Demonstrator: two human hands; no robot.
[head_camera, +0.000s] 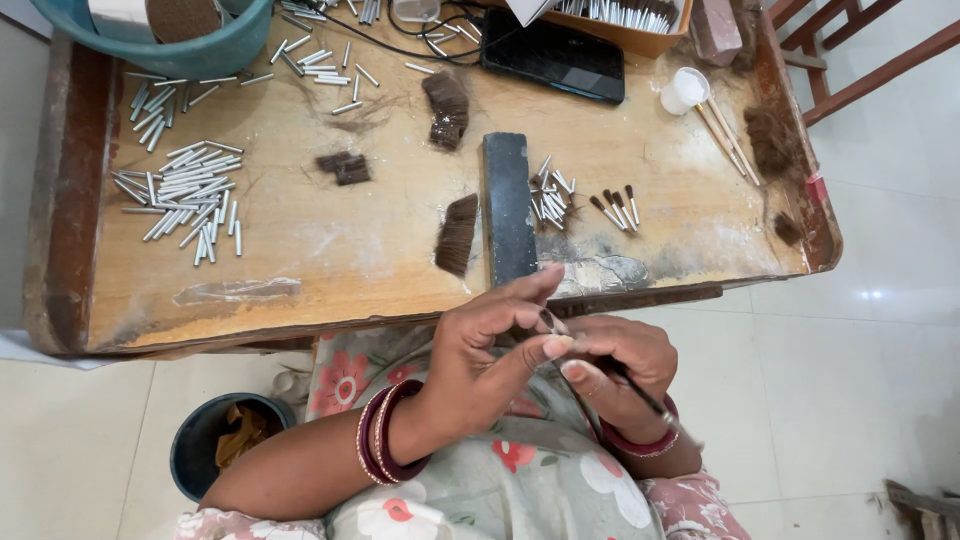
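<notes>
My left hand is raised in front of my lap, thumb and fingers pinching a small tuft of dark bristles. Close beside it, my right hand grips a thin dark stick-like tool whose tip meets the tuft. Both hands hover just below the front edge of the wooden work table. On the table lie a dark rectangular block, loose hair bundles, several finished small brush heads and a pile of silver metal tubes.
A teal basin stands at the table's back left. A black tablet, a white cup with wooden sticks, and more tubes lie at the back. A dark bucket sits on the floor at my left; a chair stands far right.
</notes>
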